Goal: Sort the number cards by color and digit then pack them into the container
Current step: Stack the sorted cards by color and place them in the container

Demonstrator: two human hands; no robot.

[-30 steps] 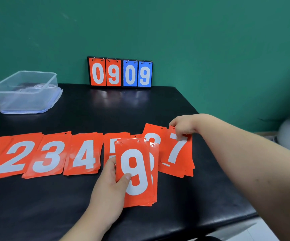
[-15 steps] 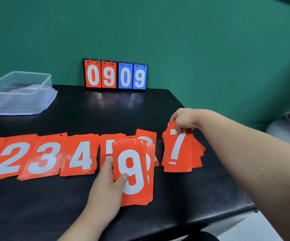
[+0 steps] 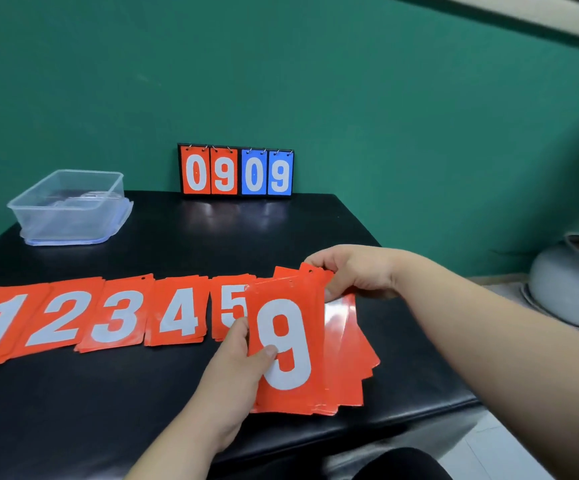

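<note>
Standing nearly upright at the lower centre of the frame, a stack of red cards topped by a white 9 (image 3: 283, 344) is gripped by the left hand (image 3: 236, 372). The thumb is laid across the digit's lower left and the fingers are hidden behind. The stack's long axis runs from the bottom of the frame toward the top, with punched holes at the upper edge.

Behind it, a fan of red cards (image 3: 350, 341) is pinched near its top corner by the right hand (image 3: 354, 271). Its digits are covered by the 9 and by glare and cannot be read.

To the left, a row of red cards (image 3: 115, 317) is laid flat on the black table (image 3: 177, 237), long axes pointing toward the wall. The digits 1, 2, 3, 4 and 5 read upright. The 5 is partly covered by the held stack, and a further card is cut off at the left edge.

In the upper left, the clear plastic container (image 3: 69, 206) is seen resting on a bluish lid (image 3: 66, 241); its contents are hard to make out. Against the green wall (image 3: 385, 98) a flip scoreboard (image 3: 235, 171) is stood, showing 0 9 in red and 0 9 in blue. A grey pot (image 3: 572, 285) is partly cut off at the right edge.
</note>
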